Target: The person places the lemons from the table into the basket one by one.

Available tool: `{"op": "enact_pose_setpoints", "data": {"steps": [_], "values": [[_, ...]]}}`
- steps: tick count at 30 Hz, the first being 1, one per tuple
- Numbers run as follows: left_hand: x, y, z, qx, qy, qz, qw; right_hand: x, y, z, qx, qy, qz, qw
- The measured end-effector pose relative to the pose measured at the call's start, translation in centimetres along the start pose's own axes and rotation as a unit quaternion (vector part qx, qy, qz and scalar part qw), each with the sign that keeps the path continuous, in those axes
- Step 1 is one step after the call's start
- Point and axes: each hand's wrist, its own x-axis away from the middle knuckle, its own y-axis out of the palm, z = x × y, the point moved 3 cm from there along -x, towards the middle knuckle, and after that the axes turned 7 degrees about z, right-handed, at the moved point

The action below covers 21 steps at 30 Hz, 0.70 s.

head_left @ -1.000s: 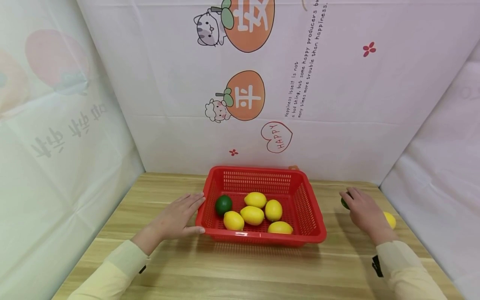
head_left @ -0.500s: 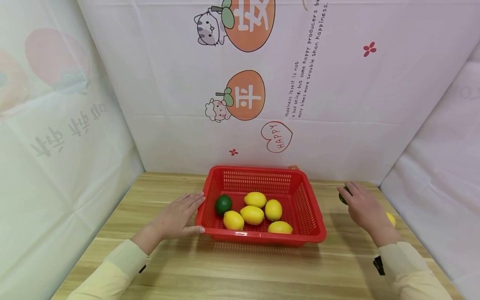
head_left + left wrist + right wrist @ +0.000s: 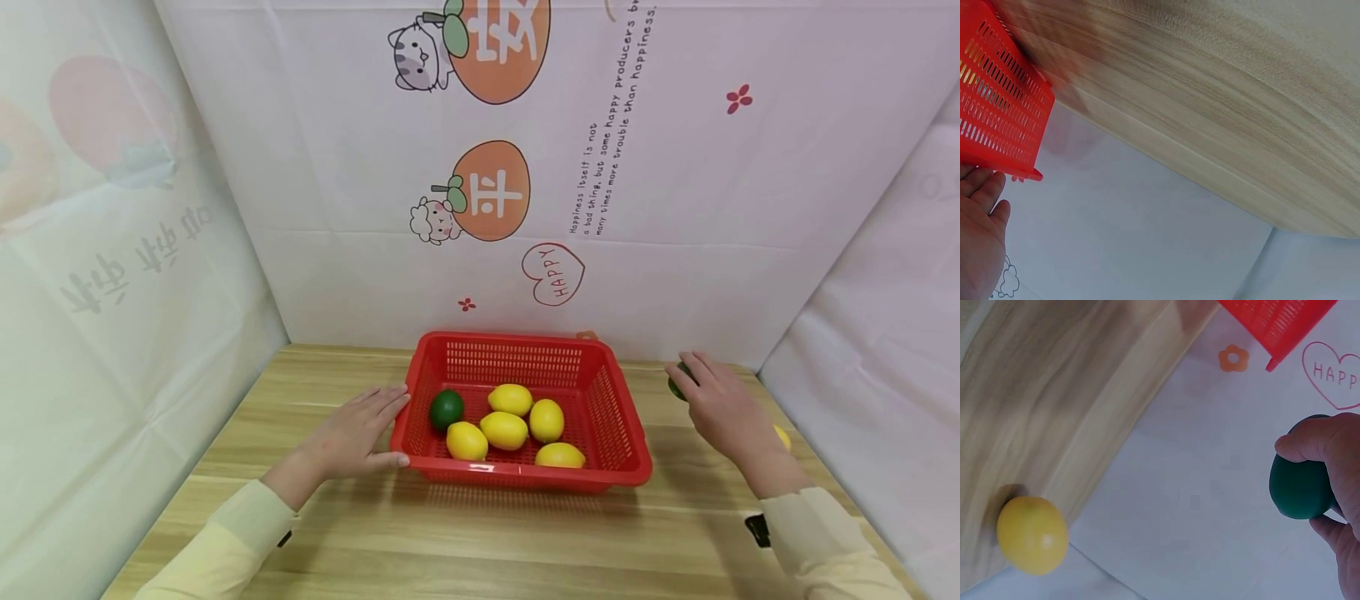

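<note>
My right hand (image 3: 723,417) grips a dark green lime (image 3: 1300,487) between thumb and fingers, right of the red basket (image 3: 525,476). In the right wrist view the lime shows above the tabletop, against the white backdrop. My left hand (image 3: 345,435) rests with extended fingers at the basket's left rim, thumb near its front corner. Inside the basket lie another green lime (image 3: 447,410), at the left, and several yellow lemons (image 3: 504,431).
One more lemon (image 3: 1033,535) lies on the wooden table (image 3: 450,550) at the right, partly hidden behind my right wrist in the head view. White printed cloth (image 3: 337,208) stands behind the table and along both sides.
My right hand has lifted the lime and moved it slightly left and toward the back. The left hand and the basket have stayed in place.
</note>
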Motion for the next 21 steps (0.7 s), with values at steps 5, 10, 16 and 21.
{"op": "enact_pose_setpoints", "data": {"steps": [5,10,16,21], "values": [[0.0,0.1,0.0,0.0,0.0,0.0,1.0,-0.9,-0.7,-0.7,0.0,-0.009,0.012,0.9999],[0.0,-0.1,0.0,-0.001,0.001,0.003,1.0,-1.9,-1.4,-1.4,0.004,-0.017,0.012,0.9998],[0.0,-0.1,0.1,0.002,-0.004,0.0,1.0,-2.7,-2.0,-2.0,0.008,-0.029,0.012,0.9995],[0.0,-0.2,0.0,0.007,-0.007,-0.001,1.0,-3.3,-2.2,-2.6,0.005,-0.036,0.01,0.9993]]}}
